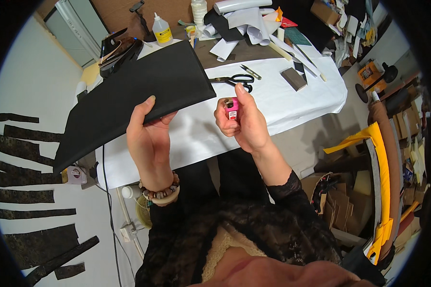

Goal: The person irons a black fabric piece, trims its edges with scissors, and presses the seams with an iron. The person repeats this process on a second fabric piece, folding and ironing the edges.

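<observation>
Evidently both hands are occupied: the left hand (148, 136) has its grip closed on the near edge of a flat black panel (139, 86), thumb on top and fingers beneath, and the right hand (244, 117) grasps a pink lighter (232, 107) upright in its curled fingers, the thumb raised beside it. The panel is held up over the left part of the white-covered table (292, 107), its right corner near the lighter but apart from it. On the lighter's lower body sits a small white label with a red mark, its print too small to make out. Behind the panel stands a clear squeeze bottle (163, 36) wearing a yellow label with dark lettering. Black-handled scissors (229, 80) lie beyond the right hand, with small snips (251, 71) just beside them and a grey-brown block (293, 79) farther right. Past the table, an orange carton (368, 74) carries dark printing, too blurred to tell.
</observation>
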The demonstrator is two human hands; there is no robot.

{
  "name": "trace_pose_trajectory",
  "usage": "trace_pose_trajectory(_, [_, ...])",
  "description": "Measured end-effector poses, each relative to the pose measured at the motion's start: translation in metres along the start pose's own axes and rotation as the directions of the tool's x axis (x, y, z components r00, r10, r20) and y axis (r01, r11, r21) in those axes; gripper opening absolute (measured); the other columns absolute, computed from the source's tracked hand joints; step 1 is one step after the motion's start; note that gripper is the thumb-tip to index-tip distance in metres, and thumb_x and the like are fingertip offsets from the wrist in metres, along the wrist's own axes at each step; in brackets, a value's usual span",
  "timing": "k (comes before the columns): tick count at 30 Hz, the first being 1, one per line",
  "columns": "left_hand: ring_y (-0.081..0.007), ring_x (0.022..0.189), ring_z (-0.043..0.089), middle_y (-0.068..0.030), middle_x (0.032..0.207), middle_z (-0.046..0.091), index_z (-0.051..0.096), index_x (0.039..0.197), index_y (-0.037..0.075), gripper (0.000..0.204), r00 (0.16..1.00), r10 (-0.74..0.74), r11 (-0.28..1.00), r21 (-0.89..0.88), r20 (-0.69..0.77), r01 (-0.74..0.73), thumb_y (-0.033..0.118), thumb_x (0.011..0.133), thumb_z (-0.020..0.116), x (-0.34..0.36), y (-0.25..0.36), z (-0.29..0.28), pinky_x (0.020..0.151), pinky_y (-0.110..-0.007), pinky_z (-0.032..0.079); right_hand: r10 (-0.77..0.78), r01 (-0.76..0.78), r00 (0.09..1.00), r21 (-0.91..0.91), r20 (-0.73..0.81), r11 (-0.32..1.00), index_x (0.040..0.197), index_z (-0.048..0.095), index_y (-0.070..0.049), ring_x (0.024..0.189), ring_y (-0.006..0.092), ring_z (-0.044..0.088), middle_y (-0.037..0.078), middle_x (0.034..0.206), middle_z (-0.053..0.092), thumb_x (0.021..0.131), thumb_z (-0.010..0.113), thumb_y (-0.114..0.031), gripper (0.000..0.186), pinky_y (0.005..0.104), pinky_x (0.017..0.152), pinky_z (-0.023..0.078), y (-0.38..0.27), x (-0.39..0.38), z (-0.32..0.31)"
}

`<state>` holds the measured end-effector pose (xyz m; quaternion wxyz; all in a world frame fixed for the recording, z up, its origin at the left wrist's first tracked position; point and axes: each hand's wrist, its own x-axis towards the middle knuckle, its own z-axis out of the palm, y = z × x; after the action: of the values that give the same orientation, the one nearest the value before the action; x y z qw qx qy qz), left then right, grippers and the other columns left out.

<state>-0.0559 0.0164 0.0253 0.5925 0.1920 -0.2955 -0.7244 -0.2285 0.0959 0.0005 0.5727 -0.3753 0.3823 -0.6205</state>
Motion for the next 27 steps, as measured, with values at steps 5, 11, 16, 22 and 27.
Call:
trace_pose_trajectory(5, [-0.0248, 0.097, 0.064, -0.0136, 0.106, 0.064, 0.059, 0.105, -0.006, 0.021, 1.0, 0.002, 1.0, -0.004, -0.031, -0.002, 0.005, 0.087, 0.059, 0.002, -0.001, -0.002, 0.084, -0.039, 0.056, -0.353, 0.304, 0.922, -0.267, -0.158, 0.914, 0.084, 0.055, -0.002, 0.055, 0.0117, 0.041, 0.001, 0.063, 0.048, 0.103, 0.037, -0.042, 0.048, 0.0267, 0.051, 0.034, 0.024, 0.012, -0.016])
trace_pose_trajectory(11, [-0.0316, 0.102, 0.064, -0.0199, 0.11, 0.063, 0.055, 0.106, -0.011, 0.022, 0.997, -0.007, 0.996, -0.088, -0.081, 0.0, -0.001, 0.087, 0.056, 0.003, 0.001, 0.002, 0.092, -0.045, 0.054, -0.427, 0.1, 0.904, -0.976, 0.009, 0.191, 0.107, 0.058, 0.0, 0.089, 0.0334, 0.062, 0.018, 0.102, 0.063, 0.088, 0.067, -0.027, 0.035, 0.0396, 0.078, 0.05, 0.11, 0.048, -0.087])
trace_pose_trajectory(16, [-0.0314, 0.101, 0.064, -0.02, 0.108, 0.063, 0.057, 0.102, -0.01, 0.018, 0.996, -0.025, 0.997, -0.078, -0.081, 0.018, 0.001, 0.087, 0.056, 0.011, -0.003, -0.012, 0.093, -0.046, 0.053, -0.74, 0.432, 0.659, -0.872, 0.131, 0.23, 0.126, 0.055, -0.003, 0.115, 0.0336, 0.055, 0.018, 0.127, 0.055, 0.078, 0.076, -0.018, 0.055, 0.0396, 0.097, 0.045, 0.042, 0.046, -0.042])
trace_pose_trajectory(22, [-0.0298, 0.1, 0.064, -0.018, 0.106, 0.063, 0.057, 0.101, -0.008, 0.019, 0.997, -0.013, 0.999, -0.04, -0.082, 0.01, 0.005, 0.088, 0.056, 0.009, -0.001, -0.01, 0.091, -0.044, 0.054, -0.701, 0.592, 0.58, -0.806, 0.416, 0.012, 0.126, 0.057, -0.007, 0.12, 0.0307, 0.055, 0.013, 0.129, 0.057, 0.076, 0.077, -0.012, 0.054, 0.037, 0.099, 0.045, -0.017, 0.085, -0.041])
trace_pose_trajectory(27, [-0.0318, 0.104, 0.062, -0.019, 0.108, 0.062, 0.057, 0.101, -0.009, 0.019, 0.998, -0.05, 0.997, -0.057, -0.041, 0.048, 0.005, 0.088, 0.056, 0.009, -0.005, -0.008, 0.095, -0.046, 0.052, -0.523, -0.023, 0.852, -1.0, -0.011, -0.016, 0.096, 0.071, -0.005, 0.085, 0.0318, 0.065, 0.014, 0.087, 0.066, 0.077, 0.063, 0.0, 0.021, 0.0423, 0.076, 0.052, 0.034, 0.118, -0.206])
